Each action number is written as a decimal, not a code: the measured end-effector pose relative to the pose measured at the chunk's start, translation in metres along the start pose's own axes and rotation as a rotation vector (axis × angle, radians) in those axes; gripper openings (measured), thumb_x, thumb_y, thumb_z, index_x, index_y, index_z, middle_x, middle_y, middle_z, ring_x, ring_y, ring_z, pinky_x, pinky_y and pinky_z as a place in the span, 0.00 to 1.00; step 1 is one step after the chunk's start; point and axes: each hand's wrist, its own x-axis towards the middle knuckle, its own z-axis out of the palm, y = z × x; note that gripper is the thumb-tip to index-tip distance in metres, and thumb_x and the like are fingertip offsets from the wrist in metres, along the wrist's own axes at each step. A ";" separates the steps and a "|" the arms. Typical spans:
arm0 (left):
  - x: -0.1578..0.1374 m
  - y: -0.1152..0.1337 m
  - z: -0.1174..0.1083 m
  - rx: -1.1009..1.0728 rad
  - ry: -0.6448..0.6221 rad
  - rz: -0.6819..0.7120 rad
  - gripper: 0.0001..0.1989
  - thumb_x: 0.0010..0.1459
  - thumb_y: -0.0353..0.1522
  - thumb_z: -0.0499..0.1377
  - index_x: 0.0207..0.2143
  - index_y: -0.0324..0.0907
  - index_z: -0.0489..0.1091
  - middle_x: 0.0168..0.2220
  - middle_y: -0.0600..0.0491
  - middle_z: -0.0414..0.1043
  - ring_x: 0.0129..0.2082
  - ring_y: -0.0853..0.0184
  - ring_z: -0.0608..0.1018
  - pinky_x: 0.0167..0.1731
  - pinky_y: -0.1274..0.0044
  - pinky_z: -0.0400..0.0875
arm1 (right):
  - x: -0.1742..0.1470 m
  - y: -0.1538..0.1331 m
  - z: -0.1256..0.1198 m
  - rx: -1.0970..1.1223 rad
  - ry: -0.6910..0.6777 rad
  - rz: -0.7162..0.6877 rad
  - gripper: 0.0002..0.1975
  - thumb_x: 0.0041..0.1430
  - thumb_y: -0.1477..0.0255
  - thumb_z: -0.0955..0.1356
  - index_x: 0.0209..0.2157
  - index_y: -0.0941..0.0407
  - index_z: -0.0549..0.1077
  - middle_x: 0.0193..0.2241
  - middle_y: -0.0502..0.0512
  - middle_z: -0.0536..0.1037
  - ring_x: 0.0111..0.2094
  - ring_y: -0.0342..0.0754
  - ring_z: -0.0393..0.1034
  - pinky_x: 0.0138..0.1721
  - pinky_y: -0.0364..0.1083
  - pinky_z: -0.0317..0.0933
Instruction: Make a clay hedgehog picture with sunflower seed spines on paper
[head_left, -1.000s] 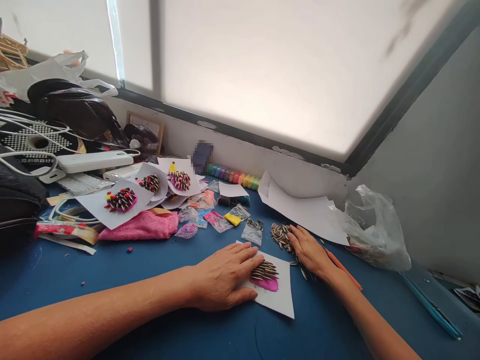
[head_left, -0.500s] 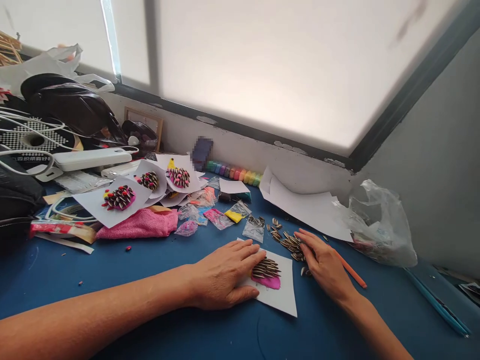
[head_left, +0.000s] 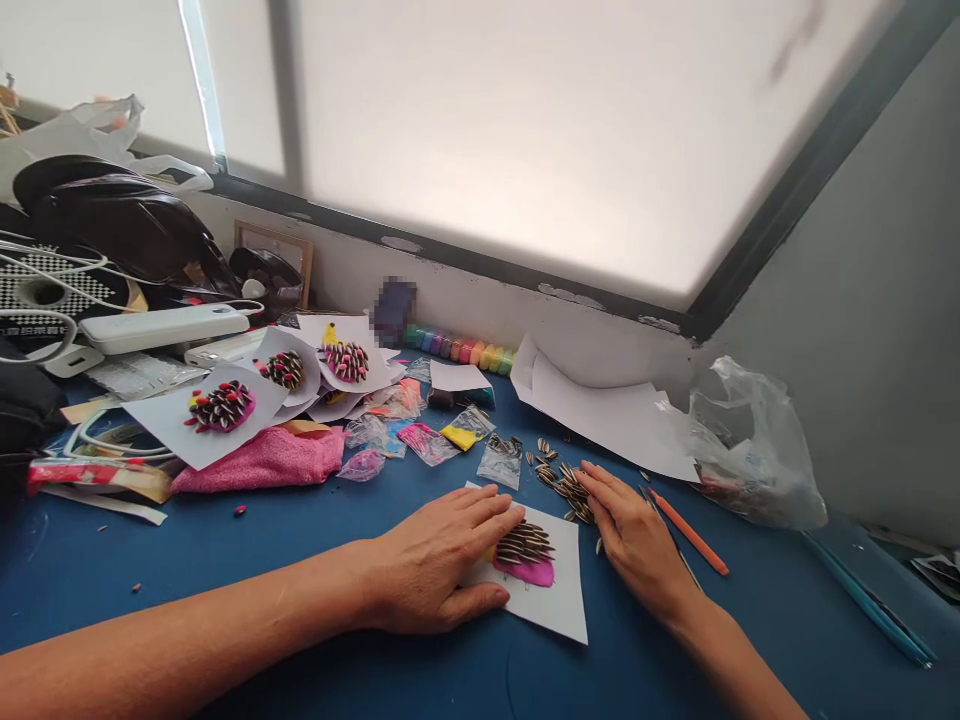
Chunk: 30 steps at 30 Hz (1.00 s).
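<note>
My left hand [head_left: 442, 560] lies spread on a white sheet of paper [head_left: 562, 600], over its left part. On that sheet is a flat pink clay shape [head_left: 534, 573] with rows of striped sunflower seeds [head_left: 525, 543] set in it; my fingers hide its left end, where a bit of yellow shows. To the right, my right hand [head_left: 637, 540] rests palm down with fingers stretched out along a loose pile of sunflower seeds [head_left: 566, 492]. It holds nothing that I can see. Beside it lie an orange pen [head_left: 690, 533] and a thin tool partly under the hand.
Small bags of coloured clay [head_left: 469, 428] lie behind my hands. At the left are seed-covered clay figures on paper [head_left: 221, 408] and a pink towel [head_left: 262, 460]. A curled white sheet [head_left: 600, 415], a clear plastic bag [head_left: 757, 450] and a blue pen-like item [head_left: 866, 600] are at the right.
My right hand has shifted a little over the seed pile and flattened, covering the few seeds nearest to me. My left hand stays on the paper. The whole view has turned slightly.
</note>
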 end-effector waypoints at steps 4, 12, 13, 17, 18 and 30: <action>0.001 0.001 -0.001 0.025 0.012 0.002 0.30 0.62 0.42 0.59 0.63 0.41 0.60 0.61 0.40 0.67 0.63 0.47 0.67 0.62 0.59 0.61 | 0.037 -0.005 0.008 -0.001 -0.040 -0.058 0.17 0.67 0.63 0.67 0.54 0.53 0.72 0.56 0.59 0.73 0.50 0.51 0.72 0.50 0.56 0.69; 0.001 -0.002 0.002 0.091 0.021 0.010 0.31 0.63 0.44 0.60 0.62 0.39 0.61 0.60 0.39 0.68 0.60 0.47 0.70 0.60 0.61 0.64 | 0.078 -0.012 0.031 -0.052 -0.111 -0.081 0.18 0.66 0.63 0.67 0.54 0.54 0.71 0.54 0.58 0.73 0.49 0.50 0.72 0.49 0.56 0.69; 0.001 -0.002 0.002 0.091 0.021 0.011 0.31 0.63 0.45 0.60 0.62 0.39 0.61 0.60 0.39 0.68 0.60 0.47 0.70 0.60 0.61 0.63 | 0.073 -0.010 0.029 -0.058 -0.118 -0.080 0.17 0.66 0.63 0.67 0.54 0.54 0.71 0.54 0.58 0.73 0.49 0.50 0.72 0.49 0.55 0.69; 0.001 -0.003 0.003 0.089 0.017 0.012 0.31 0.63 0.44 0.59 0.63 0.37 0.60 0.61 0.38 0.67 0.61 0.46 0.69 0.61 0.60 0.62 | 0.044 -0.001 0.008 -0.082 -0.091 -0.052 0.16 0.67 0.63 0.67 0.53 0.53 0.72 0.55 0.58 0.73 0.49 0.50 0.72 0.49 0.55 0.69; 0.001 -0.003 0.003 0.089 0.014 0.014 0.32 0.63 0.43 0.60 0.63 0.36 0.60 0.61 0.37 0.66 0.62 0.46 0.69 0.62 0.60 0.61 | 0.035 0.002 0.002 -0.088 -0.069 -0.039 0.16 0.67 0.63 0.67 0.53 0.53 0.72 0.55 0.58 0.73 0.50 0.50 0.72 0.50 0.56 0.69; -0.001 -0.001 0.001 0.008 -0.006 0.008 0.34 0.62 0.39 0.60 0.66 0.34 0.57 0.65 0.36 0.62 0.66 0.47 0.64 0.67 0.58 0.54 | -0.011 0.001 -0.010 -0.086 0.022 0.038 0.20 0.66 0.65 0.60 0.51 0.53 0.78 0.57 0.59 0.76 0.60 0.57 0.69 0.59 0.59 0.63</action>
